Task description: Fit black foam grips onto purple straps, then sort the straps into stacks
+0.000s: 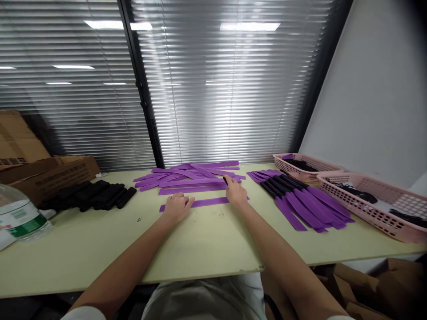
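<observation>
A single purple strap (208, 202) lies flat on the pale table (200, 249) in front of me. My left hand (176, 206) presses palm-down on its left part. My right hand (235, 193) rests on its right end, fingers curled around a small black piece. Just behind lies a loose pile of purple straps (191, 175). To the right, a row of purple straps with black pieces fitted (300, 198) is laid out side by side.
A heap of black foam pieces (96, 194) sits at the left, with cardboard boxes (43, 171) behind and a plastic water bottle (22, 218) at the left edge. Two pink baskets (370, 202) holding black parts stand at the right. Window blinds run behind the table.
</observation>
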The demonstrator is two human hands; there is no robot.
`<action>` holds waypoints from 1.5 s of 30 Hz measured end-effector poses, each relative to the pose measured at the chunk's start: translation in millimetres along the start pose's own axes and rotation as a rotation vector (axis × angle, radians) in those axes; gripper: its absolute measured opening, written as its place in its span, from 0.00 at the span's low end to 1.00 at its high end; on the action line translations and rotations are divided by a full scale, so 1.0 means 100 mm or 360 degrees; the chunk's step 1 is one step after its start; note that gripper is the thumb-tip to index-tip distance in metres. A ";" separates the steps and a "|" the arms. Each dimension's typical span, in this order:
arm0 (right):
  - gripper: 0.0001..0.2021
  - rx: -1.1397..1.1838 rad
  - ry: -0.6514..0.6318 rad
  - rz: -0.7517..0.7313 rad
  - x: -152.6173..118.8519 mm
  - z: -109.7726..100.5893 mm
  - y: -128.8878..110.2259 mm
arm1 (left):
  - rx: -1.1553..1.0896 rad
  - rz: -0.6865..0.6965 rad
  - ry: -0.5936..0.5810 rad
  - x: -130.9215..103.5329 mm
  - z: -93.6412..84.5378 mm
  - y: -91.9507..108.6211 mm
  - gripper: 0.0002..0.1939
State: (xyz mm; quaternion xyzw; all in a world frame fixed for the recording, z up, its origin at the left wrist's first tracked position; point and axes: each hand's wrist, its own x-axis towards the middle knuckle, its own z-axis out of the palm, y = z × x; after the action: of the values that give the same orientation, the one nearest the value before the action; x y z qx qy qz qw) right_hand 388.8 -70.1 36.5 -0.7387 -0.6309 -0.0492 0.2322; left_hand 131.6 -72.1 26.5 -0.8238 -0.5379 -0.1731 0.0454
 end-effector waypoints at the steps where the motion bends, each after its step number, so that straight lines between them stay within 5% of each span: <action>1: 0.31 -0.0022 -0.0036 -0.0032 0.00 0.01 -0.01 | 0.0001 -0.0004 0.0012 0.00 0.01 0.00 0.32; 8: 0.30 0.0196 -0.0106 -0.0264 -0.06 0.08 -0.10 | -0.0145 0.0185 0.0075 -0.02 0.02 0.02 0.27; 14: 0.28 0.1124 0.0114 -0.0266 -0.03 0.25 -0.13 | -0.0183 0.0398 -0.0042 -0.02 0.03 0.05 0.27; 18: 0.28 0.1225 0.0226 -0.0247 0.00 0.29 -0.11 | -0.0185 0.0393 -0.0054 -0.02 0.04 0.04 0.28; 25: 0.27 0.0834 0.0046 -0.0458 -0.04 0.18 -0.09 | -0.0164 0.0391 -0.0063 -0.02 0.02 0.04 0.28; 34: 0.36 -0.0017 -0.0195 -0.0275 0.03 0.10 0.01 | -0.0164 0.0341 0.0002 0.00 0.02 -0.01 0.28; 38: 0.27 0.0823 0.0084 -0.0170 0.04 0.18 0.00 | -0.0193 0.0340 -0.0021 -0.01 0.02 0.00 0.29; 41: 0.30 0.1690 0.0060 0.0026 0.05 0.25 -0.07 | -0.0190 0.0351 -0.0027 -0.01 0.02 0.02 0.29; 43: 0.32 0.1840 0.0017 0.0066 0.05 0.27 -0.11 | -0.0187 0.0353 -0.0033 -0.02 0.01 0.03 0.29; 45: 0.30 0.1594 0.0027 -0.0034 0.03 0.25 -0.11 | -0.0178 0.0352 -0.0040 -0.02 0.00 0.03 0.28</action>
State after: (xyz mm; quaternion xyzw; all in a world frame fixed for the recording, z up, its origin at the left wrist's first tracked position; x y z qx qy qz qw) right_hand 373.9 -55.8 18.5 -0.5296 -0.5826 0.2515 0.5629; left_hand 133.7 -74.7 26.0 -0.8814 -0.4338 -0.1865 0.0113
